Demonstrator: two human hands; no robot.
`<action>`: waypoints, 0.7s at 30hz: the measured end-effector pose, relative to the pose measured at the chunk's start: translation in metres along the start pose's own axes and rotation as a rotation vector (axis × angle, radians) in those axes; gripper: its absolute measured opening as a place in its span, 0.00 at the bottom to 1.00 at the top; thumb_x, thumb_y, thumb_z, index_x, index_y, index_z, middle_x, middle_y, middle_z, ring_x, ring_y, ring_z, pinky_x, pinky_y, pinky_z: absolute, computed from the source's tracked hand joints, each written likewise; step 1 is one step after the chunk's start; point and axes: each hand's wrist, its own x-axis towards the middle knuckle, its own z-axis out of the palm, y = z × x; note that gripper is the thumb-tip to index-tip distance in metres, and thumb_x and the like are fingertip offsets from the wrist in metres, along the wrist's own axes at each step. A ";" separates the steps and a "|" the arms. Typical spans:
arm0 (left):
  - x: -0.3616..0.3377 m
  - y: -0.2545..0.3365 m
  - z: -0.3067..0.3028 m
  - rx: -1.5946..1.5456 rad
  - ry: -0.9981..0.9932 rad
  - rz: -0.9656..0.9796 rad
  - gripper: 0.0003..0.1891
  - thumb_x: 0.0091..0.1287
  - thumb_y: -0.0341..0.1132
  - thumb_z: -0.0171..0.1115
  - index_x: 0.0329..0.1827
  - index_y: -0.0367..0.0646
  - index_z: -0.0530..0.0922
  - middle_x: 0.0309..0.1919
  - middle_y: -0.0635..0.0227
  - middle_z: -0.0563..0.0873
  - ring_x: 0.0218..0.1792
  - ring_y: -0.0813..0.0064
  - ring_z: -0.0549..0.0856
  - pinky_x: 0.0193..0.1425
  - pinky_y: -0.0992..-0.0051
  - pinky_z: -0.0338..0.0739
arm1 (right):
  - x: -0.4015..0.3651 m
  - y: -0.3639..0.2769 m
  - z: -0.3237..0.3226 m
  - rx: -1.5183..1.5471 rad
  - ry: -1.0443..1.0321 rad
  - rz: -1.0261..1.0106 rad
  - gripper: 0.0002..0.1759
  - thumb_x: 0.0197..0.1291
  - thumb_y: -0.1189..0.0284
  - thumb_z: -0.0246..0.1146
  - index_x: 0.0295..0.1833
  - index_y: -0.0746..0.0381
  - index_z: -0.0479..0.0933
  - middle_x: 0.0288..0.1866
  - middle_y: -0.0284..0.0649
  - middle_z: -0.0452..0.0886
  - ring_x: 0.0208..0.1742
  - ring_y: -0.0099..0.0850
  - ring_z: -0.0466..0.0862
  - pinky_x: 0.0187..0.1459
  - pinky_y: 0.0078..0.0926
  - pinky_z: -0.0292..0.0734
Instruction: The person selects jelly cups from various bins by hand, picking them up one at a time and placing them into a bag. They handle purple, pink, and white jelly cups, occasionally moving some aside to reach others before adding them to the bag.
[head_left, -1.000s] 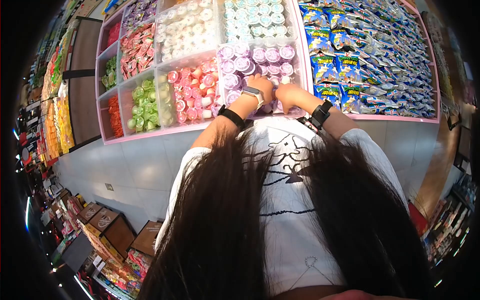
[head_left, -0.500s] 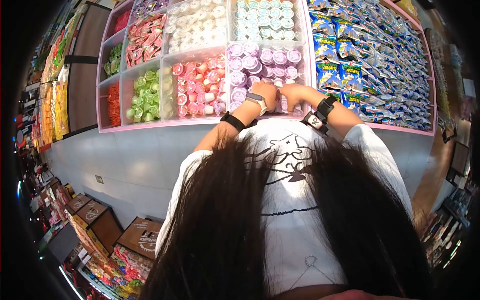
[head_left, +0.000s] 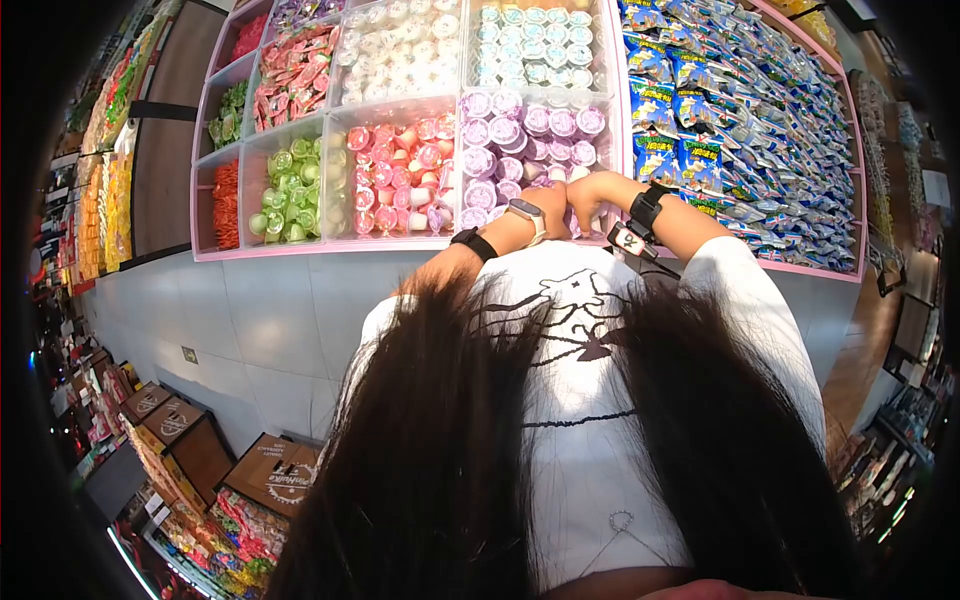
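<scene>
A divided display bin holds small purple-lidded cups [head_left: 505, 132], stacked in rows in its front compartment. My left hand [head_left: 550, 208], with a watch at the wrist, reaches over the near edge of that compartment. Its fingers point down and away and are hidden from me. Close against it, my right hand [head_left: 590, 194] bends down among the cups at the compartment's right side. The right fingers are curled; whatever they may hold is hidden. Both hands sit low, near the bin's pink front rim [head_left: 345, 246].
Red-pink cups [head_left: 405, 180] and green cups [head_left: 292, 190] fill compartments to the left. White cups [head_left: 400, 50] and pale blue-lidded cups [head_left: 535, 50] lie behind. Blue snack packets [head_left: 745, 140] fill the right section. Brown boxes [head_left: 270, 475] stand at lower left.
My left hand has moved slightly right and toward me, close to the right hand. The right hand has shifted slightly toward me. The view has shifted slightly.
</scene>
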 end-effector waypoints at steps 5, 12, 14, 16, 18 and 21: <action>0.004 -0.004 0.005 -0.097 -0.014 -0.009 0.36 0.40 0.42 0.69 0.49 0.30 0.64 0.36 0.48 0.80 0.40 0.52 0.80 0.43 0.65 0.74 | 0.030 0.023 0.012 0.015 0.031 -0.092 0.35 0.23 0.63 0.75 0.44 0.68 0.76 0.41 0.46 0.80 0.41 0.37 0.79 0.42 0.30 0.73; 0.016 -0.009 0.019 -0.276 0.019 0.062 0.42 0.37 0.39 0.72 0.53 0.30 0.57 0.37 0.45 0.79 0.39 0.50 0.80 0.43 0.66 0.75 | 0.021 0.017 0.020 0.172 0.163 0.032 0.32 0.20 0.65 0.75 0.39 0.66 0.79 0.35 0.44 0.81 0.36 0.35 0.80 0.36 0.31 0.75; 0.013 -0.001 0.005 -0.251 0.005 0.052 0.45 0.35 0.37 0.72 0.55 0.31 0.56 0.39 0.45 0.78 0.42 0.50 0.79 0.44 0.65 0.74 | 0.016 0.015 0.014 0.283 0.174 0.029 0.29 0.22 0.69 0.74 0.39 0.68 0.78 0.30 0.44 0.81 0.32 0.36 0.80 0.32 0.32 0.75; 0.013 -0.007 0.006 -0.287 0.186 0.170 0.46 0.34 0.36 0.73 0.57 0.32 0.55 0.42 0.45 0.76 0.45 0.51 0.77 0.47 0.64 0.73 | 0.000 0.012 0.008 0.612 0.280 0.064 0.28 0.24 0.72 0.73 0.40 0.67 0.77 0.31 0.44 0.80 0.32 0.35 0.80 0.30 0.32 0.76; 0.015 -0.017 0.008 -0.333 0.370 0.267 0.49 0.33 0.35 0.73 0.61 0.36 0.55 0.46 0.46 0.73 0.50 0.52 0.74 0.51 0.64 0.70 | -0.025 0.005 -0.010 0.937 0.318 0.004 0.36 0.25 0.80 0.71 0.49 0.63 0.71 0.38 0.43 0.78 0.33 0.37 0.79 0.30 0.33 0.77; -0.013 -0.004 -0.032 -0.330 0.527 0.318 0.47 0.34 0.36 0.73 0.61 0.37 0.57 0.46 0.49 0.72 0.49 0.53 0.72 0.52 0.65 0.69 | -0.075 -0.018 -0.042 1.187 0.359 -0.048 0.34 0.29 0.79 0.71 0.49 0.63 0.68 0.33 0.42 0.78 0.29 0.31 0.80 0.22 0.29 0.77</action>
